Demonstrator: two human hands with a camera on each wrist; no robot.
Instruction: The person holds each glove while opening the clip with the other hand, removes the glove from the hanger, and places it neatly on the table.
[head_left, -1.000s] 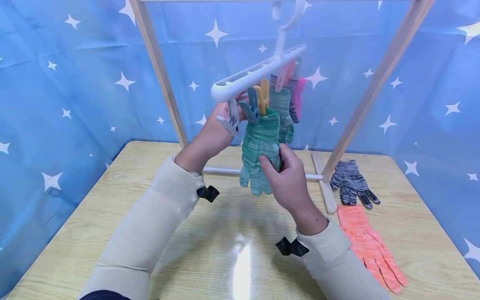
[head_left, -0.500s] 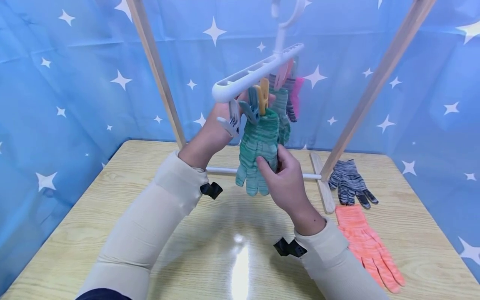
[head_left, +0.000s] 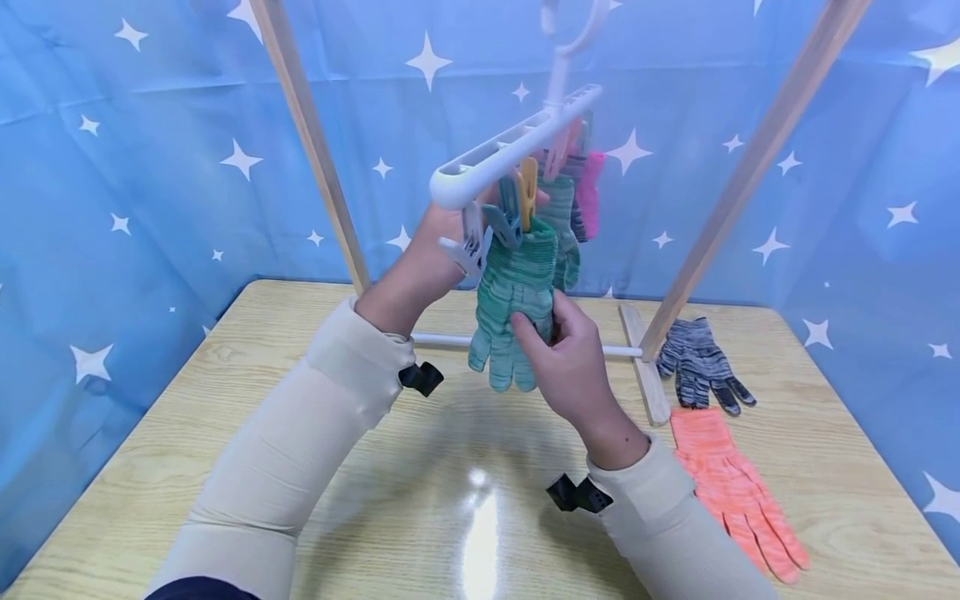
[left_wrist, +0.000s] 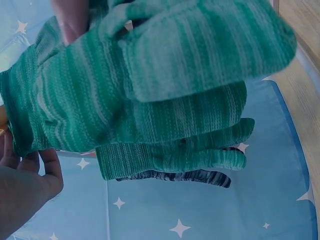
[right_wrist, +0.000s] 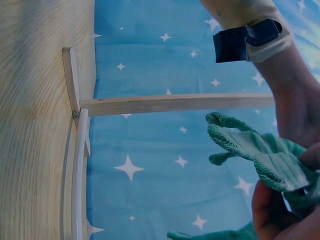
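A green striped knit glove (head_left: 517,271) hangs cuff up below the white hanger (head_left: 517,146), a yellow clothespin (head_left: 528,187) at its cuff. My left hand (head_left: 431,254) reaches behind the hanger's near end, fingers curled around the yellow clothespin; its thumb is hidden. Also in front of that hand dangle a blue-grey clothespin (head_left: 510,208) and a pale grey one (head_left: 472,242). With thumb and fingers my right hand (head_left: 573,362) pinches the glove's side, near the fingers. The left wrist view has the glove (left_wrist: 75,100) close up, left fingers (left_wrist: 32,162) at its cuff.
Farther along the hanger hang another green glove (head_left: 561,208), a dark striped one and a pink piece (head_left: 591,196). On the table (head_left: 420,533) at right lie a grey-black glove (head_left: 697,362) and an orange glove (head_left: 738,492). Wooden posts (head_left: 750,179) frame the hanger.
The hanger's near end has shifted slightly right. The held glove has drifted a little left with my right hand. Both hands keep their grip.
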